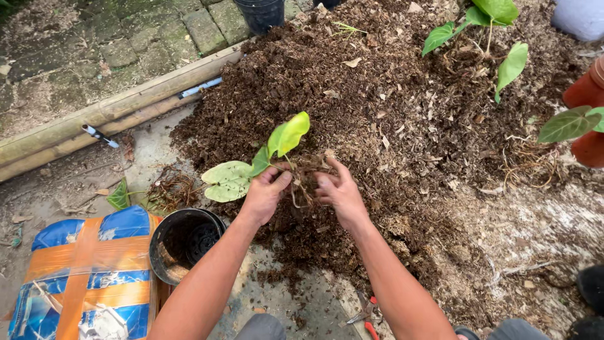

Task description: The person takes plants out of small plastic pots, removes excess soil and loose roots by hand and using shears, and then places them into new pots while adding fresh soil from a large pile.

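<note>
Two hands share one grasp: the seedling (pixel 277 148) is clenched at its stem base by the left hand (pixel 264 194), while its root ball (pixel 303 179) is pinched by the right hand (pixel 340 192), apparently for support, above the soil heap (pixel 390 113); an empty black pot (pixel 182 242) lies below-left.

One package shows: a bag (pixel 88 277) at the lower left corner, lying on the ground just beside a black pot (pixel 185 242), which touches or nearly touches its right edge. It is a soft, bulging sack, roughly rectangular, made of shiny blue plastic with broad orange bands running lengthwise and across it. Near its bottom end there is a paler white and grey patch, perhaps a printed picture or a torn opening; the view is too cramped to tell which. The bag's lower edge runs out of the picture.
</note>
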